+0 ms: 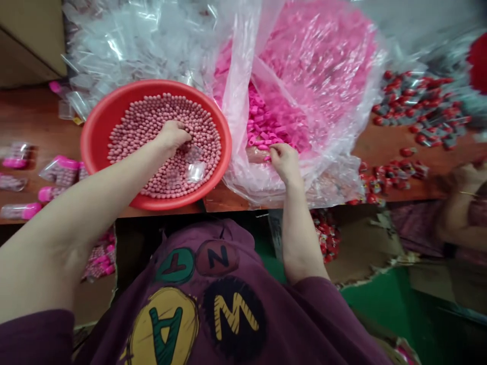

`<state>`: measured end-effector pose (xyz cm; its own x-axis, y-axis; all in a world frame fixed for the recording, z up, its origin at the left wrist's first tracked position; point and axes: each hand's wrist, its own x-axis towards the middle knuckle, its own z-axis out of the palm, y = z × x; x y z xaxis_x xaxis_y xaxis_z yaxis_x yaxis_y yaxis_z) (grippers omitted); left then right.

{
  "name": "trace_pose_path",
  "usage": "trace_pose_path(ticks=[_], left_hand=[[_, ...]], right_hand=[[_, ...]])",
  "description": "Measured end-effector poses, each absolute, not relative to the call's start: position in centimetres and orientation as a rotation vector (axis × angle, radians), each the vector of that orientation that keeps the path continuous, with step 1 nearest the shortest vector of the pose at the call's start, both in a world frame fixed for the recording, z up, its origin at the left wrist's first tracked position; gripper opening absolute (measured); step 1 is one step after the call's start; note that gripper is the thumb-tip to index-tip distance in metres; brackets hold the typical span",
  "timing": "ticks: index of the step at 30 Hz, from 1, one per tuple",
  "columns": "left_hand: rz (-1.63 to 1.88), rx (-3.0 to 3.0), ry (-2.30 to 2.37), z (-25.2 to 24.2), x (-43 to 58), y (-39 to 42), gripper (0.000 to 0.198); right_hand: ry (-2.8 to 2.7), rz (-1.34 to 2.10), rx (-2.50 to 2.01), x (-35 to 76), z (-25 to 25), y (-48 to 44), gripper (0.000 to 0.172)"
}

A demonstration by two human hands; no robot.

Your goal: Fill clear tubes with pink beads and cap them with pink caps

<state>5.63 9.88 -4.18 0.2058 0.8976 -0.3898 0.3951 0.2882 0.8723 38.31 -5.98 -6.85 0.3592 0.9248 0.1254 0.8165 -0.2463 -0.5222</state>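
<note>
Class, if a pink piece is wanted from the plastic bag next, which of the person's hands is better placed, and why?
Probably the right hand: it is at the pink pieces, while the left hand is inside the red bowl, at the beads.

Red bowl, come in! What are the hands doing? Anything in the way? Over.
Left hand in red bowl, down at pink beads. Right hand at pink pieces in open plastic bag. Clear plastic piece on beads; neither hand looks blocked.

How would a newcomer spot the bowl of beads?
On the brown table, find the big bag of bright pink pieces. Left of it sits a wide red bowl, the left hand inside. Unlike the bag, it holds loose, dusty-pink beads.
</note>
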Motion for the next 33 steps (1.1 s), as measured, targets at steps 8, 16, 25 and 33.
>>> trace_pose_path(ticks=[8,16,25,33], left_hand=[[0.796,0.911,1.068,-0.7,4.6,8.6,0.025],[0.822,0.929,1.102,1.3,0.0,3.5,0.027],[0.928,0.459,0.845,0.8,-0.9,-0.7,0.039],[0.949,0.512,0.739,-0.2,-1.9,-1.7,0.050]], right_hand=[[-1.739,0.192,-2.345,33.9,-7.9,-0.3,0.042],[-2.017,0.187,-2.287,33.2,-7.7,-1.4,0.046],[-2.104,-0.004,-2.381,33.7,-7.7,0.7,0.037],[-2.290,-0.020,-2.229,34.1,-7.7,0.7,0.036]])
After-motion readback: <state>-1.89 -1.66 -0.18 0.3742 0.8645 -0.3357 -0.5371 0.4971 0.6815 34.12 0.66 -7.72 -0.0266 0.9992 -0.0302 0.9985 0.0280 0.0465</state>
